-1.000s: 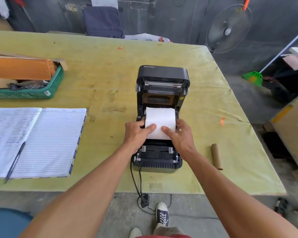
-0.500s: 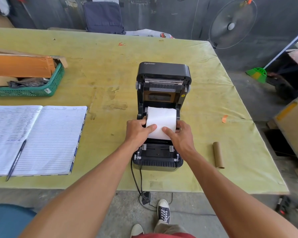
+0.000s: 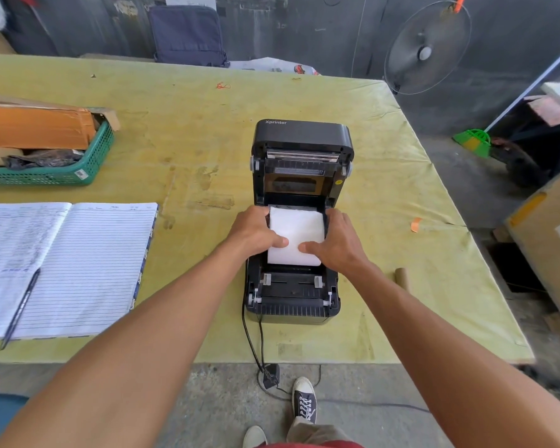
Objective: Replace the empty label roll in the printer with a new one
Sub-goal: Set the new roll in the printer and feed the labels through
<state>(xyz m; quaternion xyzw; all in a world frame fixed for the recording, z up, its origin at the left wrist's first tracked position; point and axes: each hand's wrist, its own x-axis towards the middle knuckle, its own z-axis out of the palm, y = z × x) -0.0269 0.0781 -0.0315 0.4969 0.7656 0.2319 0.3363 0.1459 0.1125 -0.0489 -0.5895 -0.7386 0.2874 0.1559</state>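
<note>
A black label printer [image 3: 301, 137] stands on the yellow-green table [image 3: 188, 130] with its lid tipped up and back. A new white label roll [image 3: 296, 227] sits in the open bay. My left hand [image 3: 254, 232] grips the roll's left end, thumb lying across the front of the white paper. My right hand [image 3: 335, 242] grips the right end the same way. The empty brown cardboard core [image 3: 402, 276] lies on the table to the right of the printer, partly hidden behind my right forearm.
An open lined notebook [image 3: 78, 263] with a pen [image 3: 20, 308] lies at the left. A green basket [image 3: 78, 169] with a cardboard box sits at the far left. Cables [image 3: 253, 344] run off the table's front edge. A fan [image 3: 425, 50] stands beyond the right corner.
The roll sits lower in the printer bay than before. Both hands have stayed on its ends and both thumbs have slid further onto the paper.
</note>
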